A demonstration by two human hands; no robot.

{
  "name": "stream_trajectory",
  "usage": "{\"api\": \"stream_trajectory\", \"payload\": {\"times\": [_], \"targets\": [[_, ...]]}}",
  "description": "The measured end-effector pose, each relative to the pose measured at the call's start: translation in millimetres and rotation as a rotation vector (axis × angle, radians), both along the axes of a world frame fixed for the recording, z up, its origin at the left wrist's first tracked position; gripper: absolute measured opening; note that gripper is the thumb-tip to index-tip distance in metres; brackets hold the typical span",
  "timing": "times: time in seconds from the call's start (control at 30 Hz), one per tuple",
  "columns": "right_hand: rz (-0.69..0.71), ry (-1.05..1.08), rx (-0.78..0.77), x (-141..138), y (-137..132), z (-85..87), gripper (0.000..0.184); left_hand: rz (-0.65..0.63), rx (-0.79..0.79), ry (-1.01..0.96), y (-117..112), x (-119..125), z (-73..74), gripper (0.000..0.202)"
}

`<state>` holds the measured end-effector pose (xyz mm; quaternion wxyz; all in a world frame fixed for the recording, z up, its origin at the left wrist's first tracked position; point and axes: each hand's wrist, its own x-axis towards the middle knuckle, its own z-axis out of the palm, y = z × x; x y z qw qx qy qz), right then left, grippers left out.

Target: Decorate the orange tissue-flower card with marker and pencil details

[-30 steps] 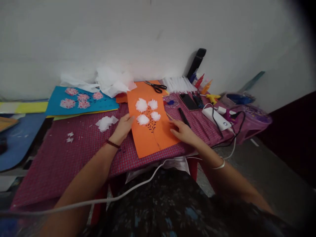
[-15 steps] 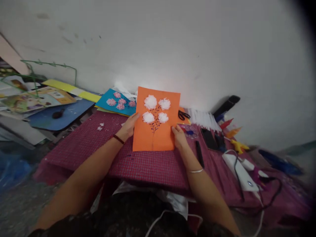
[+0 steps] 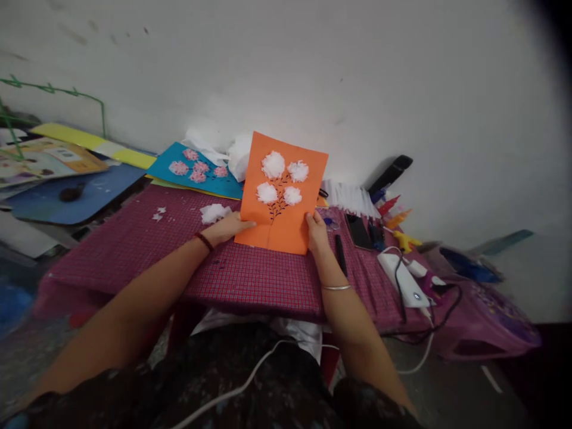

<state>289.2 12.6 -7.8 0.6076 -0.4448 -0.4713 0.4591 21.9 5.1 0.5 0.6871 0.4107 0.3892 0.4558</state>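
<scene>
Head view: my left hand [image 3: 230, 228] and right hand [image 3: 316, 232] grip the orange paper sheet [image 3: 286, 229]. A black pen [image 3: 340, 255] lies at its 4 o'clock.

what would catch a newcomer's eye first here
The orange sheet with four white tissue flowers, held tilted up mid-table by the left hand and right hand at its lower edge. Behind it to the left lies a blue sheet with pink flowers, by the checked cloth.
</scene>
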Motion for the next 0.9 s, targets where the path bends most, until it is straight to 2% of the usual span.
{"api": "stream_trajectory", "payload": {"times": [0.2, 0.33, 0.5, 0.63, 0.9], "targets": [[-0.019, 0.087, -0.021, -8, 1, -7.2, 0.036, 0.067, 0.05, 0.12, 0, 6, -1.9, 0.02], [-0.042, 0.134, -0.021, -10, 3, -7.0, 0.03, 0.093, 0.08, 0.126, 0, 11, -0.3, 0.025], [-0.034, 0.13, -0.016, -10, 1, -2.4, 0.029, 0.138, 0.107, 0.035, 3, 12, 3.0, 0.025], [0.002, 0.121, -0.003, -8, -2, -1.4, 0.032, 0.112, 0.079, -0.044, 7, 6, 5.7, 0.037], [0.063, 0.122, 0.031, -6, -4, -2.4, 0.042, 0.022, 0.043, -0.106, 11, -3, 2.9, 0.034]]}}
